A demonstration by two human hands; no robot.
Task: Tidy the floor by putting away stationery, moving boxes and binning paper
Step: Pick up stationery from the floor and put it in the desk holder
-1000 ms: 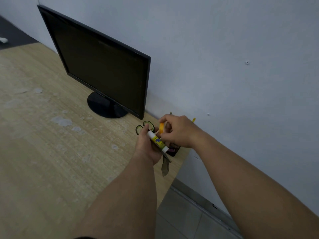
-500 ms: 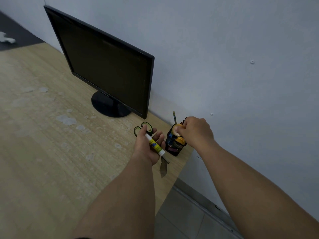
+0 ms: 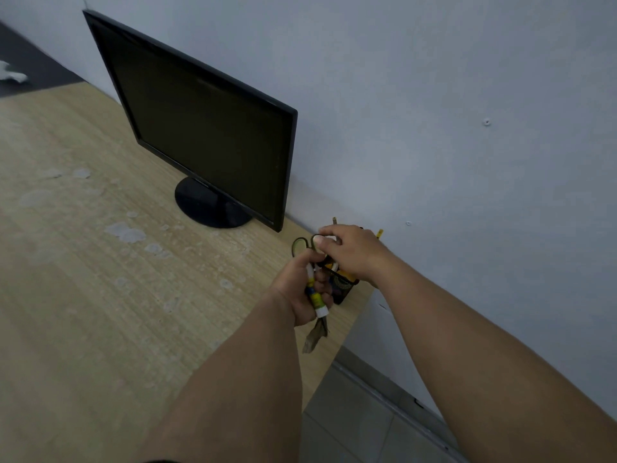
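Note:
My left hand [image 3: 293, 295] is closed around a white, yellow and blue glue stick [image 3: 316, 297] and a pair of scissors. The scissors' dark green-edged handles [image 3: 299, 243] stick up above my fist and the blades [image 3: 315, 335] point down below it. My right hand [image 3: 354, 252] reaches in from the right, with thumb and forefinger pinched on the right handle loop. Behind both hands a black mesh pen holder [image 3: 345, 292] stands at the desk's far right corner, mostly hidden. Pencil tips and a yellow tape roll show in it.
A black monitor [image 3: 207, 128] on a round base stands by the grey wall. The wooden desk [image 3: 100, 295] has pale worn patches. Grey floor tiles [image 3: 350, 429] lie beyond the desk's right edge. A white object [image 3: 10, 76] sits on the dark floor at far left.
My right hand left the orange-yellow tape roll in the pen holder and moved left onto the scissors' handle. My left hand turned the glue stick more upright.

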